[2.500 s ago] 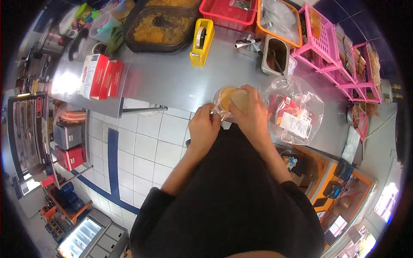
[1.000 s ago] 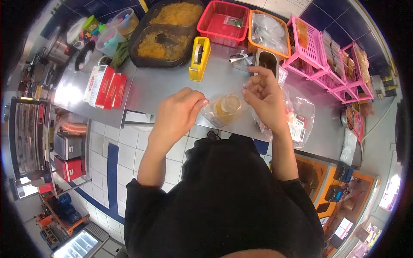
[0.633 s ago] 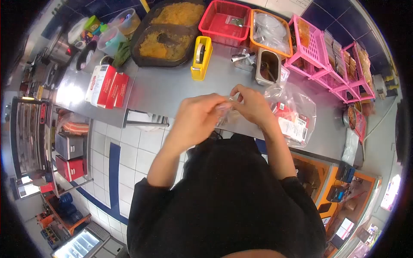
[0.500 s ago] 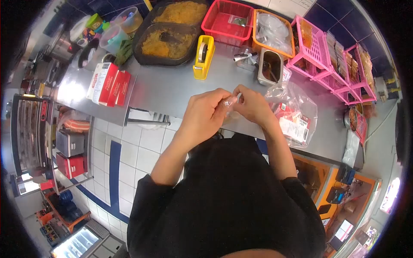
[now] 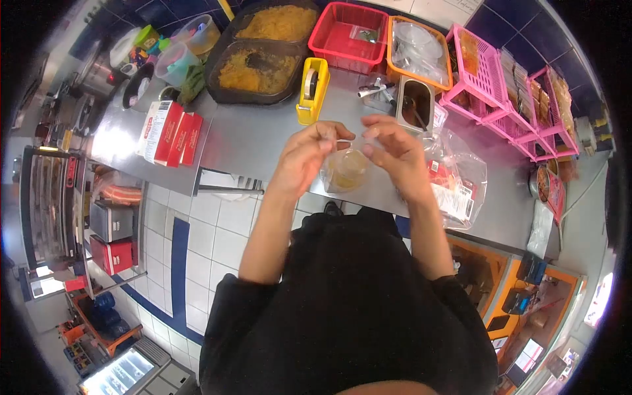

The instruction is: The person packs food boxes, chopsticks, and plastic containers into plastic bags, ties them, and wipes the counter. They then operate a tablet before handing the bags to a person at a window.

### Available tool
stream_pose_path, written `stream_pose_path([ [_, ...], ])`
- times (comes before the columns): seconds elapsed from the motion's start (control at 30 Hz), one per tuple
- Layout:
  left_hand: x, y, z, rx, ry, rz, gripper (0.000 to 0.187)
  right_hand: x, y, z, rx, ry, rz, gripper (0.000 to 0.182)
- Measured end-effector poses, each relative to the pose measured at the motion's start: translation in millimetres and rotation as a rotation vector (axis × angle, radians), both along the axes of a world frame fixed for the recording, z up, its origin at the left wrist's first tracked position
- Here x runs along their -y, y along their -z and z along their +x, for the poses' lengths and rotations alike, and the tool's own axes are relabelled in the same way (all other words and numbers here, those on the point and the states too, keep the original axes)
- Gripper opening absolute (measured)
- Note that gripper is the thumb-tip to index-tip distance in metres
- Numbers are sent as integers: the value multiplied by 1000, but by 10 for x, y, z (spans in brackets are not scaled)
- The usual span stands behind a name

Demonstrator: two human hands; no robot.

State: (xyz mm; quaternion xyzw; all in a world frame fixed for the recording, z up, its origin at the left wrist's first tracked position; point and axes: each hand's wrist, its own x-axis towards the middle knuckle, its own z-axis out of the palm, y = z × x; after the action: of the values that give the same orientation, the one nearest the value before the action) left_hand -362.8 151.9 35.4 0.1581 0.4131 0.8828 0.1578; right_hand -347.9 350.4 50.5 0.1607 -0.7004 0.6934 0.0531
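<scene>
Over the front edge of the steel table, my left hand (image 5: 305, 159) pinches the upper edge of a clear plastic bag (image 5: 336, 160). Something round and yellowish, perhaps a small clear tub (image 5: 349, 171), shows through the bag, below and between my hands. My right hand (image 5: 398, 157) is just right of the bag, its fingers curved and apart with nothing visible held. Ahead of my hands stands a yellow tape dispenser (image 5: 313, 91).
Right of my hands lies a clear bag with red-and-white packets (image 5: 454, 191). Behind are a steel container (image 5: 415, 105), a red basket (image 5: 349, 33), an orange basket (image 5: 419, 49), pink racks (image 5: 497, 92) and a black tray (image 5: 257, 99). Red-and-white boxes (image 5: 170, 135) stand left.
My hands, close together at the bag's top before, have moved apart. The right fingers have spread away from it, and the bag with its yellowish contents now shows more fully.
</scene>
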Motion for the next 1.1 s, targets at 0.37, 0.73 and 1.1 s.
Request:
stream_pose_path([
  [0.37,-180,43,-132,130,-289,-445,20,155,388,-162,314,-185,-432,34],
  [0.73,-183,24,-29,-19,-134,-566,32,13,222,-241,621,-224,-250,19],
  [1.1,-243,248,63,-350,-608,-642,12,146,277,-291,590,-237,-472,22],
])
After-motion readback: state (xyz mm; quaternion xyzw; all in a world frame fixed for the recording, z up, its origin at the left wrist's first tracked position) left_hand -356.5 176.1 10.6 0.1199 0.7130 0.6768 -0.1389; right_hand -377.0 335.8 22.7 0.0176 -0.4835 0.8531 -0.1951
